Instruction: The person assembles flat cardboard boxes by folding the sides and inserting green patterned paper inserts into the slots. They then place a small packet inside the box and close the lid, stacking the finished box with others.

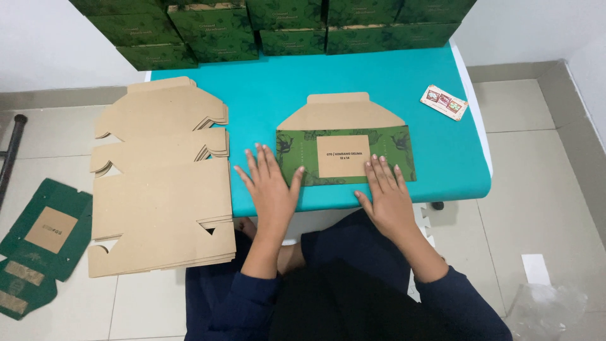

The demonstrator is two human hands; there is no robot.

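A teal table (353,76) filled the middle of the view, standing on a floor of pale tiles (543,183). Along its far edge stood a row of assembled dark green boxes (271,25), stacked two high and pressed close together. At the table's left end lay a thick stack of flat brown cardboard blanks (161,189), plain side up, overhanging the near edge above the floor.

In front of the person, near the table's near edge, lay a single folded box blank (344,146): a green printed panel with a tan label patch in its centre, and a brown flap pointing away toward the boxes. The left hand (270,186) lay flat with fingers spread, palm down, its fingertips on the blank's left end. The right hand (388,192) lay flat in the same way, its fingertips on the lower right part of the green panel. Neither hand gripped anything; both were open and simply pressed on the card. The person wore dark blue sleeves (252,297) and sat close to the table.

On the floor at far left lay another green unfolded box blank (41,243), well apart from the table's work. A crumpled clear plastic bag (546,309) sat on the tiles at lower right. Smallest, a little printed card (444,101) rested on the table's right side, apart from the blank.
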